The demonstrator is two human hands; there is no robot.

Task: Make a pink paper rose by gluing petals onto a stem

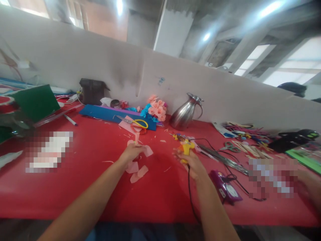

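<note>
My right hand (pixel 194 164) is closed around a yellow glue gun (pixel 187 147), its black cord trailing down toward the table's front edge. Over to the left, my left hand (pixel 131 152) pinches a small rolled strip of pink paper (pixel 137 138) that stands upright from the fingers. Cut pink paper petals (pixel 139 174) lie on the red table just under and beside that hand. Scissors with yellow and orange handles (pixel 139 124) rest a little beyond it, partly on a pink sheet. The glue gun's tip is blurred and apart from the pink strip.
Pink and blue paper flowers (pixel 156 108) sit at the back beside a steel jug (pixel 184 113). Blue sheets (pixel 110 115) lie along the wall. Right of my arm are a purple power strip (pixel 224 187), wires (pixel 223 159) and green-handled scissors (pixel 230 146). Another person's arm (pixel 309 182) reaches in at right.
</note>
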